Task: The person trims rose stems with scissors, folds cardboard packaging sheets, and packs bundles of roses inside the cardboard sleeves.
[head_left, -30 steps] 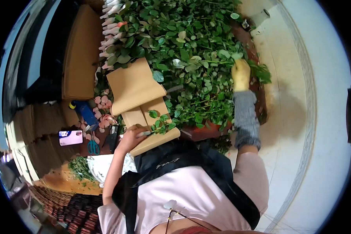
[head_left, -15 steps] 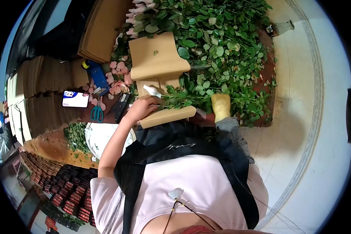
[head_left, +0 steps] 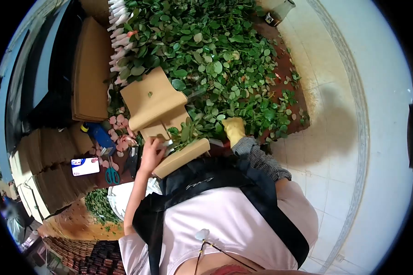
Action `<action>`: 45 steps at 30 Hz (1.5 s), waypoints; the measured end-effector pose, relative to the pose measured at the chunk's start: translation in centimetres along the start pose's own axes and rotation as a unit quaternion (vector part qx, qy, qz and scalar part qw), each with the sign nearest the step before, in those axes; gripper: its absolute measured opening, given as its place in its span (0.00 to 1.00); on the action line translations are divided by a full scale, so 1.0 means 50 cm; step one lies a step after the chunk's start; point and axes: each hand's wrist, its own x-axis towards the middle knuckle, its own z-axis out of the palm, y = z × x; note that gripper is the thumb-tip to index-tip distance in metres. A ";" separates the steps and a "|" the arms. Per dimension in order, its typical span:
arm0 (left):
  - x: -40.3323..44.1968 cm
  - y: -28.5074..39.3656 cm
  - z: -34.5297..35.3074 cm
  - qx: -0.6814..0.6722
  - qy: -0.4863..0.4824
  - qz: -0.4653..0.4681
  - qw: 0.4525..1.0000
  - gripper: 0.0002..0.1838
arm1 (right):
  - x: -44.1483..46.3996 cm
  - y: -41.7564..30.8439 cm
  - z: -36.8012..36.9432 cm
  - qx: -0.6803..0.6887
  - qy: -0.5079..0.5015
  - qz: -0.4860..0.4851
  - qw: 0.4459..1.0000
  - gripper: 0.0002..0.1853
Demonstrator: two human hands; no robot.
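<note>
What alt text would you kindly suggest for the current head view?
A person's bare left hand is at brown paper bearing leafy sprigs; the yellow-gloved right hand is at the edge of a heap of leafy stems. A phone and teal-handled scissors lie at left.

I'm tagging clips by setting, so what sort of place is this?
Probably a flower-packing workspace: leafy stems lie heaped in view, near stacked brown cardboard sheets and loose pink petals.

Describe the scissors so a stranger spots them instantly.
Find the heap of leafy stems, then the bare left hand at its lower left. Farther left, between the phone and a black tool, lie the scissors, the only thing there with teal looped handles.
</note>
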 end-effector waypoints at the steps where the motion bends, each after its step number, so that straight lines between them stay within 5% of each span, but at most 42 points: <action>1: 0.004 0.007 -0.002 0.042 -0.001 0.008 0.999 0.17 | 0.025 0.024 0.032 -0.031 -0.002 -0.055 0.998 0.05; 2: 0.002 0.013 -0.001 0.083 -0.004 0.013 0.996 0.17 | 0.011 0.036 -0.100 0.080 -0.025 -0.112 0.990 0.10; 4: 0.003 0.018 -0.001 0.094 0.012 0.008 0.995 0.18 | 0.043 0.039 -0.299 0.171 -0.339 -0.040 0.924 0.29; 5: 0.002 0.015 0.000 0.092 0.010 0.007 0.996 0.18 | 0.074 0.063 -0.305 0.175 -0.346 -0.104 0.916 0.38; 8: 0.002 0.025 -0.006 0.107 0.006 -0.004 0.994 0.15 | 0.137 0.057 -0.389 0.305 -0.162 -0.082 0.935 0.31; 10: -0.004 0.013 0.003 -0.038 -0.013 -0.096 0.995 0.13 | 0.239 0.042 -0.359 0.430 -0.044 -0.122 0.894 0.27; 13: 0.006 0.033 -0.007 -0.090 -0.026 -0.114 0.989 0.13 | 0.367 0.013 -0.312 0.380 0.148 -0.106 0.907 0.25; 16: 0.014 0.039 -0.007 0.035 -0.013 -0.045 0.998 0.11 | 0.391 -0.030 -0.275 0.100 0.039 -0.071 0.992 0.23; 18: 0.016 0.047 -0.011 0.093 -0.009 -0.014 0.996 0.10 | 0.400 -0.055 -0.219 0.130 -0.139 -0.120 0.974 0.17; 20: -0.008 0.012 0.015 -0.019 -0.026 -0.117 0.993 0.10 | 0.361 -0.047 -0.222 0.171 -0.127 -0.143 0.967 0.18; 24: 0.007 0.035 -0.004 0.042 -0.053 -0.067 0.995 0.13 | 0.367 0.018 -0.358 0.321 -0.225 -0.127 0.911 0.28; 26: 0.002 0.029 -0.001 0.043 -0.050 -0.070 0.995 0.16 | 0.408 0.042 -0.393 0.417 -0.008 -0.163 0.894 0.28; 28: 0.005 0.041 -0.005 0.044 -0.055 -0.089 0.994 0.21 | 0.431 0.034 -0.531 0.364 0.045 -0.043 0.929 0.28; 30: 0.004 0.037 0.001 0.025 -0.051 -0.104 0.993 0.21 | 0.535 0.061 -0.481 0.289 0.168 -0.042 0.941 0.27; 32: 0.006 0.048 -0.004 0.042 -0.053 -0.100 0.993 0.20 | 0.607 0.065 -0.385 0.227 0.068 0.009 0.972 0.28; 34: 0.014 0.050 -0.007 0.069 -0.052 -0.076 0.993 0.19 | 0.633 0.044 -0.265 0.058 0.228 -0.012 0.972 0.28; 35: 0.012 0.044 -0.004 0.064 -0.055 -0.087 0.993 0.19 | 0.637 0.034 -0.258 0.057 0.211 0.025 0.975 0.29; 39: 0.019 0.060 -0.016 0.059 -0.056 -0.091 0.992 0.19 | 0.617 0.065 -0.416 0.185 -0.002 0.021 0.983 0.26; 44: 0.035 0.077 -0.022 0.080 -0.075 -0.102 0.989 0.18 | 0.724 0.005 -0.550 0.178 0.290 -0.169 0.925 0.24; 45: 0.032 0.074 -0.021 0.083 -0.081 -0.105 0.988 0.18 | 0.753 -0.008 -0.567 0.131 0.135 -0.146 0.971 0.26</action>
